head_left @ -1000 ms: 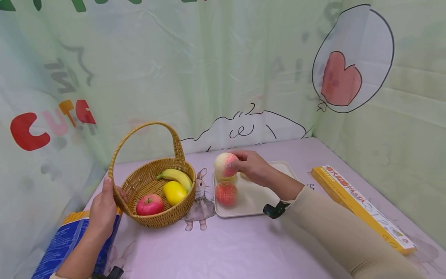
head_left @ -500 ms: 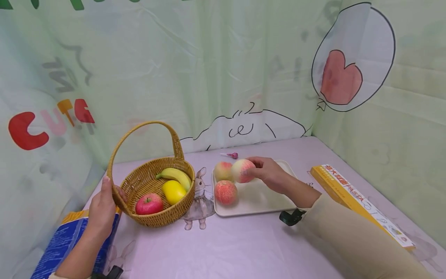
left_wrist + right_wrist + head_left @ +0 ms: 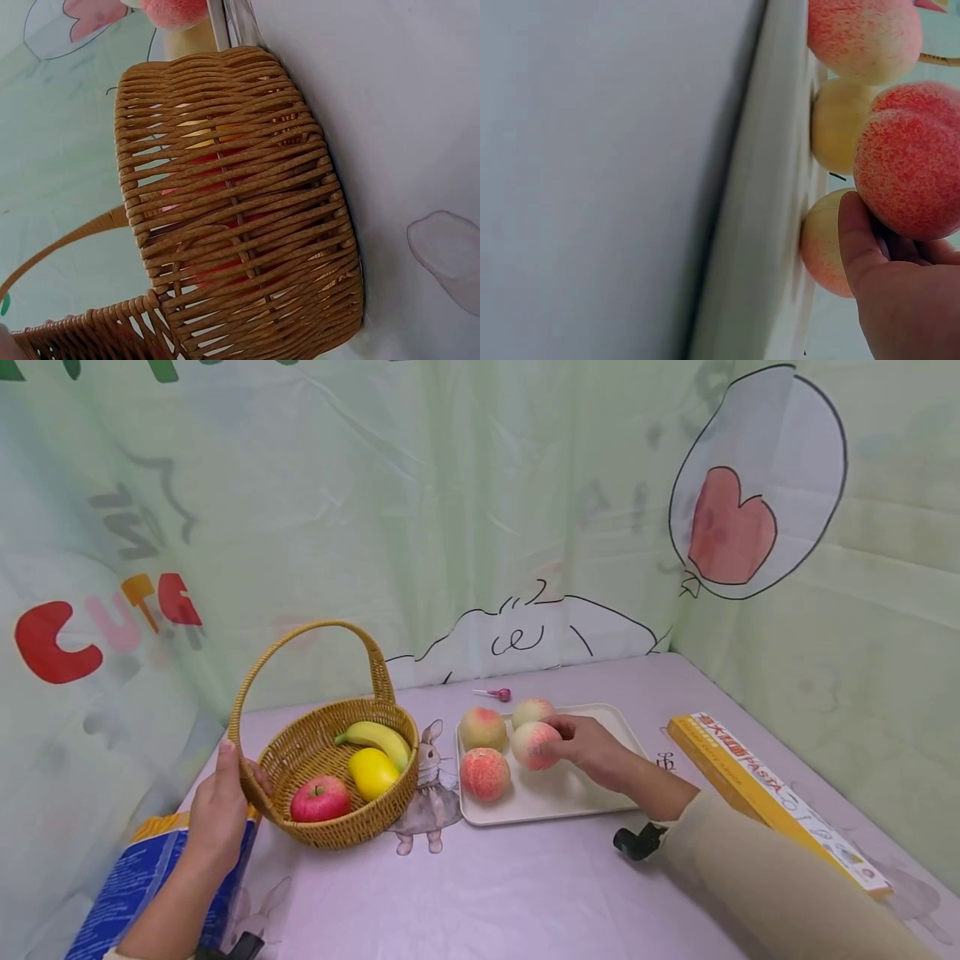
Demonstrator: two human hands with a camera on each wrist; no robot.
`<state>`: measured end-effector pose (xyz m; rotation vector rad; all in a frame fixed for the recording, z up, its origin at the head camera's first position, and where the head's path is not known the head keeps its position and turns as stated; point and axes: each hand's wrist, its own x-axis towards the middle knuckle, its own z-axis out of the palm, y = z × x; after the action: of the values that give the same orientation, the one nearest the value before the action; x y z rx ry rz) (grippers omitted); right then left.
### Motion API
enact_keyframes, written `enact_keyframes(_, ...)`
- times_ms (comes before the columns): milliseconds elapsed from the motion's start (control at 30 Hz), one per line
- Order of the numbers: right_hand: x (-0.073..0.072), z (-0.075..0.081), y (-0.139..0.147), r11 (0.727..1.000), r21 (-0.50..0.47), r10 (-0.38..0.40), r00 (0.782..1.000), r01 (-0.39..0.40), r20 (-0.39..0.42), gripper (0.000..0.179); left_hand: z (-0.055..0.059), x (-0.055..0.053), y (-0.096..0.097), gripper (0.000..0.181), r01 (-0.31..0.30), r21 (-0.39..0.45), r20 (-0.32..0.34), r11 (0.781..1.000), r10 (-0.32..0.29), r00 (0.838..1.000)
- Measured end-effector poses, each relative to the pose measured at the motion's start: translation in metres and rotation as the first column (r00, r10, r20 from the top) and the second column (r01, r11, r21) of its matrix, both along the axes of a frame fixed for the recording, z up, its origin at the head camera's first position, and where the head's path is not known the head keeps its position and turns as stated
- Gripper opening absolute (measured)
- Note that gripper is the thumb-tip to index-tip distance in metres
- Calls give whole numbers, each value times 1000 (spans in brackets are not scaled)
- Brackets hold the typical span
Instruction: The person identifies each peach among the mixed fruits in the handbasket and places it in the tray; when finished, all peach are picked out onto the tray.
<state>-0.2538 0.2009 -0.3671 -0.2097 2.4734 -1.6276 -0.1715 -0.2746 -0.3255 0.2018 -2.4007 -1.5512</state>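
My right hand (image 3: 588, 750) pinches a peach (image 3: 535, 746) over the cream tray (image 3: 570, 806); in the right wrist view its red side (image 3: 911, 161) faces the camera. Three other peaches sit on the tray: a red one (image 3: 484, 774) at the front left, a yellowish one (image 3: 483, 728) behind it, and a pale one (image 3: 533, 712) just behind the held peach. On the left, my left hand (image 3: 219, 806) grips the foot of the handle of a wicker basket (image 3: 330, 837). Inside the basket lie a red apple (image 3: 320, 799), a yellow lemon-like fruit (image 3: 373, 774) and a banana (image 3: 377, 740).
A pink lollipop (image 3: 501, 695) lies behind the tray. Along the right side is a long yellow pasta box (image 3: 772, 802). A blue packet (image 3: 138, 877) lies under my left forearm. Printed curtains (image 3: 450, 510) hang at the back and sides of the table.
My right hand has moved right and lower with a peach, from over the tray's back left corner to its middle. The yellowish and pale peaches have come into view. The left hand stays on the basket.
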Motion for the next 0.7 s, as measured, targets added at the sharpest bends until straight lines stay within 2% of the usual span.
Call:
enact_keyframes(267, 1, -11, 3, 995, 105, -6, 1000, 6, 2, 54, 1, 1, 1, 70, -9, 1, 4, 1000, 9, 1000)
enact_keyframes(700, 1, -15, 1, 993, 112, 42, 999, -42, 3, 50, 1, 0, 0, 70, -8, 2, 18, 1000, 8, 1000)
